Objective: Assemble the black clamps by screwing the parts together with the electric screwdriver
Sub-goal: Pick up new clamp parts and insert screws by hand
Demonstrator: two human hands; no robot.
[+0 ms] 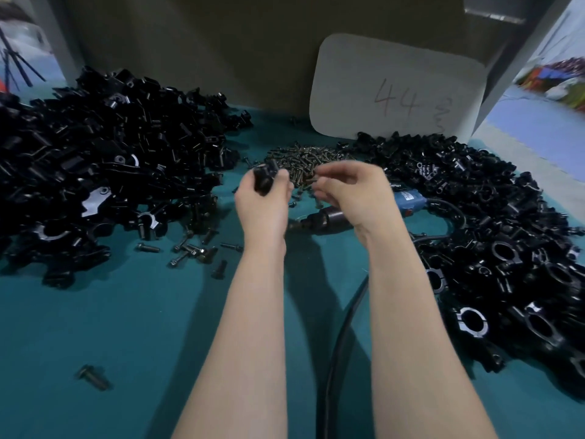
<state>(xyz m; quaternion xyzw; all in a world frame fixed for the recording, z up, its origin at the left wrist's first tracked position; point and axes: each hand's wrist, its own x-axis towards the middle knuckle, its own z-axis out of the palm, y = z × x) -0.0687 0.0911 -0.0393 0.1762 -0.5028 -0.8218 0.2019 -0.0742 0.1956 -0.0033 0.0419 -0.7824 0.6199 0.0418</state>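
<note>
left grip holds a clamp; right grip curled, contents unclear. seat a screw square before taking the driver.

Handwritten "44" on the pale card against the wall

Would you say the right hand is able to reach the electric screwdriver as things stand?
Probably yes: the electric screwdriver lies beneath the right hand with nothing between them, though its curled fingers may be pinching something small.
</note>
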